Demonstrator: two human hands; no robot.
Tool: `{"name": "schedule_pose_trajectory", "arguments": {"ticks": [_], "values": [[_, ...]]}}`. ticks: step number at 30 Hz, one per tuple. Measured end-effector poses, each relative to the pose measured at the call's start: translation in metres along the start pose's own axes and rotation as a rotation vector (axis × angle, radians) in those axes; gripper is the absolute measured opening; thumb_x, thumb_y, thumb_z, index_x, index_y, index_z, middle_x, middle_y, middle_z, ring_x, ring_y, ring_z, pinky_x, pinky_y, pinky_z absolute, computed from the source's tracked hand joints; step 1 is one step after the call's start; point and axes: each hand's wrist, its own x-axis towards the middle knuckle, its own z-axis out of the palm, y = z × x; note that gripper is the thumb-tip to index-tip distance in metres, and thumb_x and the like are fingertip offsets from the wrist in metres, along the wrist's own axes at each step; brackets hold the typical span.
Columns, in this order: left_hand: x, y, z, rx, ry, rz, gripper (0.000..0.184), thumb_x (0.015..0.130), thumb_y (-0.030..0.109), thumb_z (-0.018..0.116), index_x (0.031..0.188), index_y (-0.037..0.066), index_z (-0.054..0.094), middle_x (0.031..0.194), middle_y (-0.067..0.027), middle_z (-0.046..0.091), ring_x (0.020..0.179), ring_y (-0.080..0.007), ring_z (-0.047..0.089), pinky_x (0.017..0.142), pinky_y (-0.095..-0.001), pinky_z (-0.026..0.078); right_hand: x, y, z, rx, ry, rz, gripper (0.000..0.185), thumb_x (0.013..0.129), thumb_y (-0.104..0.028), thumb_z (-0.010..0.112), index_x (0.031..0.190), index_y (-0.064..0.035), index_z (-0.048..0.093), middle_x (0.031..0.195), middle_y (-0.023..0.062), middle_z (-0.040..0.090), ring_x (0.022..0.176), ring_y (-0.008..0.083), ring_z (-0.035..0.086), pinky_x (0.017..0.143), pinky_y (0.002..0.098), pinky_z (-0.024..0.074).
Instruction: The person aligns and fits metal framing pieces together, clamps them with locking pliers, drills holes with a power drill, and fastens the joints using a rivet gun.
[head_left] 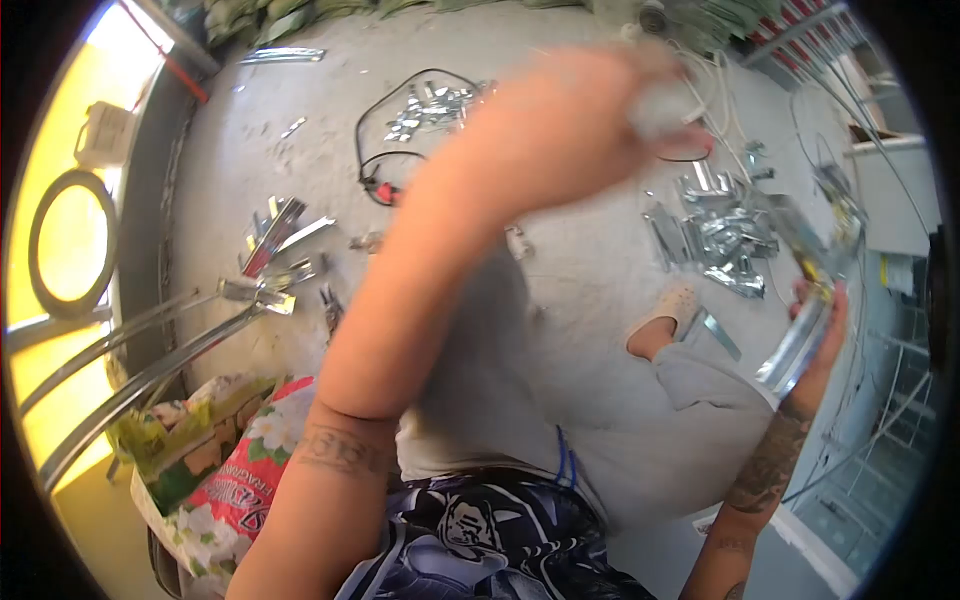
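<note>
My left hand (610, 115) is raised across the upper middle of the view, blurred by motion. Its fingers curl around a small pale object (663, 110) that is too smeared to name. At the right side, my right hand (825, 335) is closed on a shiny metal strip (792, 352), which slants down toward my knee. Another metal piece (797, 228) extends above that hand. Between the two hands, on the floor, lies a heap of silvery metal parts (725, 235).
More metal parts (430, 110) lie by a black cable (360, 130). Metal pieces (275, 235) and rails (160, 370) are at the left, above a red floral bag (255, 470). Wire racks (895, 370) and a white box (895, 195) stand at the right. My leg stretches over the floor.
</note>
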Motion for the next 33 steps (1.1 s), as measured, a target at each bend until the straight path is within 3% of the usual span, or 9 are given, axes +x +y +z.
{"name": "schedule_pose_trajectory", "arguments": {"ticks": [3, 4, 5, 11, 15, 17, 23, 29, 33], "values": [[-0.047, -0.086, -0.043, 0.018, 0.344, -0.186, 0.031, 0.094, 0.025, 0.065, 0.116, 0.002, 0.065, 0.097, -0.0139, 0.072, 0.086, -0.0172, 0.069, 0.076, -0.0321, 0.052, 0.015, -0.033, -0.015, 0.324, -0.200, 0.095, 0.060, 0.103, -0.036, 0.044, 0.151, -0.0033, 0.029, 0.130, 0.0231, 0.059, 0.068, 0.0178, 0.060, 0.047, 0.0259, 0.0495], [-0.076, -0.110, -0.052, 0.145, 0.299, -0.278, 0.031, 0.096, 0.026, 0.062, 0.114, 0.001, 0.064, 0.094, -0.0130, 0.072, 0.083, -0.0157, 0.067, 0.075, -0.0327, 0.052, 0.018, -0.040, -0.020, 0.405, -0.257, 0.045, 0.060, 0.103, -0.035, 0.044, 0.151, -0.0037, 0.027, 0.139, 0.0237, 0.049, 0.075, 0.0198, 0.060, 0.052, 0.0285, 0.0501], [-0.111, -0.146, -0.049, 0.175, 0.257, -0.508, 0.033, 0.092, 0.034, 0.065, 0.107, 0.004, 0.065, 0.080, -0.0176, 0.069, 0.074, -0.0328, 0.069, 0.064, -0.0389, 0.051, 0.021, -0.043, -0.022, 0.486, -0.314, -0.008, 0.060, 0.103, -0.034, 0.043, 0.152, -0.0042, 0.025, 0.149, 0.0242, 0.040, 0.083, 0.0218, 0.060, 0.056, 0.0311, 0.0507], [-0.310, -0.251, 0.079, 0.101, -0.167, -0.892, 0.031, 0.087, 0.035, 0.067, 0.104, 0.009, 0.067, 0.081, -0.0183, 0.069, 0.077, -0.0369, 0.068, 0.069, -0.0464, 0.053, 0.026, -0.042, 0.009, 0.284, -0.380, -0.016, 0.064, 0.102, -0.037, 0.044, 0.153, -0.0057, 0.022, 0.141, 0.0245, 0.045, 0.076, 0.0178, 0.056, 0.052, 0.0276, 0.0498], [-0.310, -0.221, 0.181, 0.118, -0.515, -0.727, 0.025, 0.085, 0.031, 0.065, 0.098, 0.010, 0.070, 0.086, -0.0178, 0.069, 0.085, -0.0348, 0.068, 0.075, -0.0478, 0.054, -0.001, -0.028, 0.081, -0.021, -0.391, 0.135, 0.065, 0.101, -0.038, 0.047, 0.153, -0.0055, 0.025, 0.118, 0.0183, 0.057, 0.066, 0.0159, 0.057, 0.047, 0.0247, 0.0487], [-0.296, -0.207, 0.216, 0.190, -0.451, -0.666, 0.023, 0.087, 0.027, 0.061, 0.099, 0.009, 0.067, 0.095, -0.0173, 0.069, 0.089, -0.0356, 0.068, 0.077, -0.0489, 0.054, -0.011, -0.011, 0.102, -0.192, -0.375, 0.209, 0.068, 0.099, -0.038, 0.051, 0.152, -0.0033, 0.025, 0.099, 0.0114, 0.063, 0.060, 0.0160, 0.060, 0.045, 0.0248, 0.0488], [-0.259, -0.240, 0.290, 0.261, -0.442, -0.868, 0.024, 0.096, 0.018, 0.048, 0.117, 0.007, 0.053, 0.108, -0.0204, 0.065, 0.095, -0.0374, 0.068, 0.073, -0.0502, 0.056, -0.033, 0.000, 0.169, -0.504, -0.697, 0.337, 0.072, 0.094, -0.025, 0.065, 0.149, 0.0040, 0.029, 0.103, 0.0116, 0.064, 0.072, 0.0169, 0.065, 0.053, 0.0284, 0.0526], [-0.259, -0.251, 0.298, 0.307, -0.462, -0.926, 0.049, 0.086, 0.030, 0.063, 0.122, 0.005, 0.042, 0.112, -0.0242, 0.061, 0.090, -0.0434, 0.068, 0.076, -0.0503, 0.055, -0.025, 0.005, 0.173, -0.568, -0.807, 0.327, 0.058, 0.097, -0.033, 0.062, 0.141, -0.0002, 0.042, 0.094, 0.0042, 0.060, 0.070, 0.0105, 0.061, 0.056, 0.0252, 0.0490], [-0.254, -0.261, 0.285, 0.088, -0.546, -0.950, 0.057, 0.075, 0.048, 0.066, 0.090, -0.006, 0.069, 0.094, -0.0311, 0.068, 0.097, -0.0418, 0.068, 0.083, -0.0475, 0.053, -0.023, 0.009, 0.172, -0.530, -0.804, 0.320, 0.059, 0.098, -0.035, 0.059, 0.143, -0.0018, 0.041, 0.084, 0.0034, 0.058, 0.063, 0.0092, 0.060, 0.051, 0.0220, 0.0474]]}}
